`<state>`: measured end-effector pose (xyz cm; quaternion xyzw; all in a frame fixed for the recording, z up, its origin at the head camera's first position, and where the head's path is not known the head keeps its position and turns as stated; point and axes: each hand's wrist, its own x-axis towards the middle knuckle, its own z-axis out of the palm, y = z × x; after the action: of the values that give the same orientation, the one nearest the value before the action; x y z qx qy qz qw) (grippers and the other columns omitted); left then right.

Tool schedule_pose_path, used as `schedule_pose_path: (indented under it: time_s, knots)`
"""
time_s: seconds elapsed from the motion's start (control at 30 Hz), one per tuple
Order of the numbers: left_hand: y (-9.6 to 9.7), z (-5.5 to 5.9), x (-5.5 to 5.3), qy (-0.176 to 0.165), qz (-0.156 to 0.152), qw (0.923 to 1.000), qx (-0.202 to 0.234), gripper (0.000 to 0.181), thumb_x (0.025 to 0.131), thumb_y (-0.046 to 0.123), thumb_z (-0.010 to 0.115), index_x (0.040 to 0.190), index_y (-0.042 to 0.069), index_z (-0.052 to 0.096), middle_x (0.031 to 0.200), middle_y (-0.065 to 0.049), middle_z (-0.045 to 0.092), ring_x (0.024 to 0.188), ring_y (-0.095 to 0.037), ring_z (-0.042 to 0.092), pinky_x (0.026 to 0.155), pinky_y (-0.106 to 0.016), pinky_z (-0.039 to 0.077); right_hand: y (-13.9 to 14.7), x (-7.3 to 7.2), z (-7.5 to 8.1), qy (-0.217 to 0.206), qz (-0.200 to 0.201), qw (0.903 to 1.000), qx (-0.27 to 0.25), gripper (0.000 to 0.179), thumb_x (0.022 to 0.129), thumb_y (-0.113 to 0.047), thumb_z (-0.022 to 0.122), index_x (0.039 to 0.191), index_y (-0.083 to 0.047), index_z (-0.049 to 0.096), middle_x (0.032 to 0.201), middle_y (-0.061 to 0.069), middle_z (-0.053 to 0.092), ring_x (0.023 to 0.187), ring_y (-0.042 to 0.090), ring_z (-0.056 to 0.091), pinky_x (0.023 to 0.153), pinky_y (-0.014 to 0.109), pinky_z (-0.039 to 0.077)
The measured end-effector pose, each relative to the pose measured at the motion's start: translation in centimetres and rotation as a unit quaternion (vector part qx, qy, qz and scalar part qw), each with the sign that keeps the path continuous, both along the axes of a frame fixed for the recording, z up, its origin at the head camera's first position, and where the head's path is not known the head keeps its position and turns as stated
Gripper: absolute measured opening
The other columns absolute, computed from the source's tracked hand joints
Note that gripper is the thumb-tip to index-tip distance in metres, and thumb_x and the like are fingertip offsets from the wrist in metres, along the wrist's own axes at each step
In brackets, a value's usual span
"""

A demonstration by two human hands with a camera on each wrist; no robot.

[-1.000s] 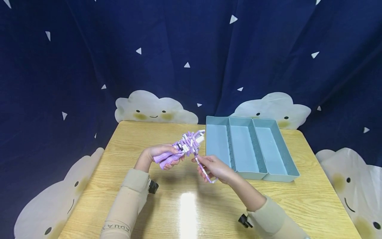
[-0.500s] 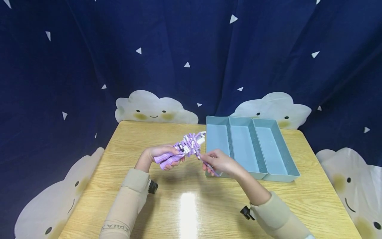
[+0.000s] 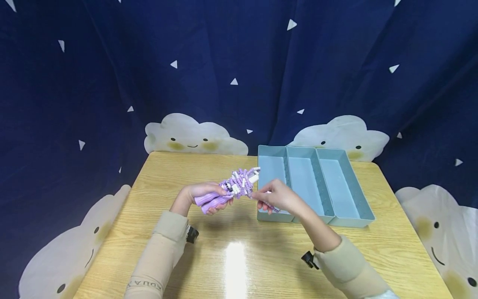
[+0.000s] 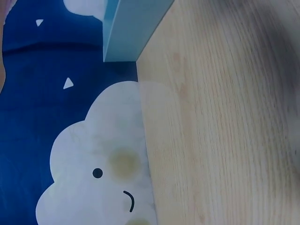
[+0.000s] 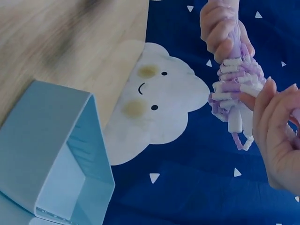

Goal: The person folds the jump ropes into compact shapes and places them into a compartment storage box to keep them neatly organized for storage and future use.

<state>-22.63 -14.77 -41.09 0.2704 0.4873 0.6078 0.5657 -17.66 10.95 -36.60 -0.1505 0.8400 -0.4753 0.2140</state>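
Observation:
A purple-and-white beaded jump rope (image 3: 241, 182) is wound into a thick bundle around its handles. In the head view, my left hand (image 3: 204, 189) grips it at the purple handles (image 3: 209, 202), which point down and to the left. My right hand (image 3: 279, 195) pinches a loose length of the rope close to the right side of the bundle, and the tail hangs under the fingers. The right wrist view shows the wound coils (image 5: 239, 77) between both hands, with a small loop of beads and a white handle end sticking out below. Only a sliver of hand shows in the left wrist view.
Three light-blue bins (image 3: 306, 182) stand side by side on the right of the wooden table (image 3: 179, 166), just behind my right hand. A dark blue curtain (image 3: 224, 62) with clouds and white triangles hangs behind the table.
My right hand has shifted up and to the right with the loose length, and its hanging tail looks shorter. My left hand and the bundle have hardly moved.

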Motion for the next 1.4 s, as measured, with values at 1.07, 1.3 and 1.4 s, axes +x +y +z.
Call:
schedule_pose_path:
  time_s: [1.07,1.3,1.4]
  knots:
    - [1.4,0.1,1.2,0.003,-0.030,0.9995,-0.002,0.023,0.093,0.016,0.027,0.098,0.002,0.045,0.069,-0.001,0.047,0.051,-0.006,0.045,0.043,-0.017,0.038,1.7,-1.0,1.1,0.012,0.045,0.9917,-0.120,0.019,0.081,-0.013,0.068,0.091,0.003,0.065,0.065,0.013,0.061,0.049,0.015,0.053,0.044,0.025,0.047]
    - [1.6,0.0,1.3,-0.005,-0.028,0.9996,0.009,0.024,0.094,0.015,0.025,0.099,-0.001,0.043,0.069,-0.001,0.047,0.051,-0.006,0.045,0.043,-0.017,0.038,1.6,-1.0,1.1,0.021,0.006,0.9900,-0.139,0.021,0.079,-0.014,0.070,0.093,0.001,0.067,0.064,0.013,0.061,0.049,0.015,0.050,0.043,0.026,0.044]
    - [1.6,0.0,1.4,-0.008,-0.025,0.9996,0.010,0.024,0.094,0.016,0.026,0.098,0.000,0.043,0.069,-0.001,0.047,0.051,-0.006,0.046,0.043,-0.017,0.038,1.4,-1.0,1.0,0.042,-0.019,0.9894,-0.137,0.021,0.078,-0.015,0.071,0.092,0.000,0.068,0.067,0.011,0.062,0.049,0.015,0.052,0.044,0.026,0.045]
